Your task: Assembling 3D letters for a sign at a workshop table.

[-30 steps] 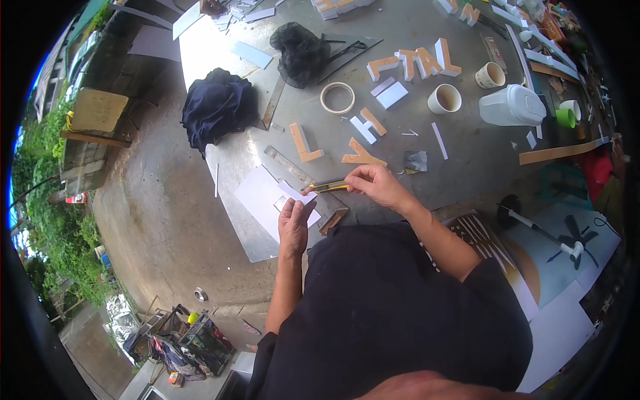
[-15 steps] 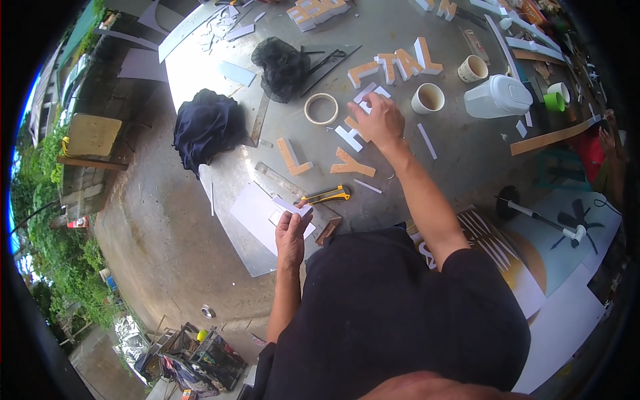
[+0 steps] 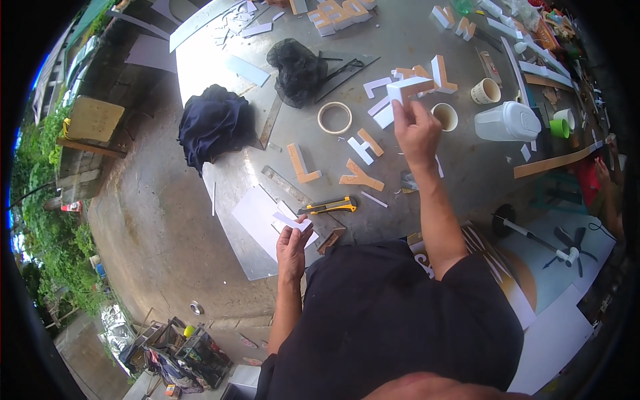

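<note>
Shifted rightward w/ R hand since half a sec ago, now pinching tan/wht block by near end, mostly out past grip, nr cup. Clamped w/ L hand on wht piece, partly sticking out, by sheet & cutter.

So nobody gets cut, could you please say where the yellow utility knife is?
In the head view, the knife lies on the table, right of the left hand and left of a thin white strip.

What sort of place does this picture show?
Probably a craft workshop: block letters, a yellow utility knife and a roll of tape lie on a broad grey table.
</note>
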The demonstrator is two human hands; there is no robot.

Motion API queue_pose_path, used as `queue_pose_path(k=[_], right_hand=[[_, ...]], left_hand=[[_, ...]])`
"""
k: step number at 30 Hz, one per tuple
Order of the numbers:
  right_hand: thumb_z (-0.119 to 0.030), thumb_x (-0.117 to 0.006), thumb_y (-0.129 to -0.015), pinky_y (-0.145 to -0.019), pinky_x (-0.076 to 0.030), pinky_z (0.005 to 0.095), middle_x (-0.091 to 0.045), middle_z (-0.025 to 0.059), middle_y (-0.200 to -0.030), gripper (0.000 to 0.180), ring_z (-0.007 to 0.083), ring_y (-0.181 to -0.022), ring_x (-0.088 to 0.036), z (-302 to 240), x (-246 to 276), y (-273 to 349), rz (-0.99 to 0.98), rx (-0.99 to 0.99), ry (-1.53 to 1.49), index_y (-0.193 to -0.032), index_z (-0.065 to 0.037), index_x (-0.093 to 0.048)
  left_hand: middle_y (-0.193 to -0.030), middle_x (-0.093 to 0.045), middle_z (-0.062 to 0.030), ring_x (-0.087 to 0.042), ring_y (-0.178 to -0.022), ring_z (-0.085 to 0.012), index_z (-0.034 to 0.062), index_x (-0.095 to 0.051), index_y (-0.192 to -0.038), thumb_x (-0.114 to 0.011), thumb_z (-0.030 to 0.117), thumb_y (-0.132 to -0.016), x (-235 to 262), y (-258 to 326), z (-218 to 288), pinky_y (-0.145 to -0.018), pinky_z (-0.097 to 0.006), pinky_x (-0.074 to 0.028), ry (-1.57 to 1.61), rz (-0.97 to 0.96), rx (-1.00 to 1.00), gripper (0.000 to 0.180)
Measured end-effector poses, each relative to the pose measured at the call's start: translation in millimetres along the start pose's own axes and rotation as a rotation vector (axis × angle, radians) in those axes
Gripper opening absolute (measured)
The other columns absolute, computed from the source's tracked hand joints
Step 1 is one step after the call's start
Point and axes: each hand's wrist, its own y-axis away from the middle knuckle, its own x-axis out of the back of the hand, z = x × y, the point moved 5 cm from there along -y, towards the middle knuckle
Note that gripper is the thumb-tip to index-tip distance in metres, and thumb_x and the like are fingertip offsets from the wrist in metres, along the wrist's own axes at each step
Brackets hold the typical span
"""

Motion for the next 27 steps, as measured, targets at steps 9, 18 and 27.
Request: queue_pose_path(k=[9,18,27], right_hand=[[-0.023,-0.074,-0.087,-0.05,-0.048,0.0377,-0.065,0.0105,-0.064,0.026,0.0269,-0.054,-0.063,9.6,-1.4,-9.0,-0.069,0.023,0.076,-0.073,-0.003,-0.064],[-0.031,-0.068,-0.086,-0.066,-0.057,0.0461,-0.071,0.019,-0.08,0.028,0.0381,-0.076,-0.071,96.4,-136.9,3.8,-0.386,-0.111,0.35,-0.082,-0.004,-0.069],[-0.042,-0.07,-0.086,-0.068,-0.057,0.0465,-0.072,0.019,-0.081,0.038,0.0369,-0.08,-0.071,108.4,-145.7,15.3,-0.574,-0.169,0.397,-0.086,-0.004,-0.071]], left_hand=[[-0.133,-0.06,-0.017,-0.062,-0.115,-0.023,-0.0031,-0.058,-0.123,-0.063,0.019,-0.098,-21.0,-19.6,5.8,-0.104,-0.04,-0.049,-0.042,-0.09,0.026,0.034],[-0.133,-0.06,-0.0145,-0.065,-0.109,-0.0226,-0.0006,-0.059,-0.123,-0.063,0.017,-0.098,0.8,-2.4,10.2,-0.101,-0.04,-0.051,-0.025,0.0,-0.021,0.031],[-0.134,-0.059,-0.0141,-0.063,-0.112,-0.0233,-0.0003,-0.058,-0.122,-0.063,0.019,-0.099,-2.1,1.6,-6.2,-0.101,-0.041,-0.051,-0.023,0.01,0.012,0.03]])
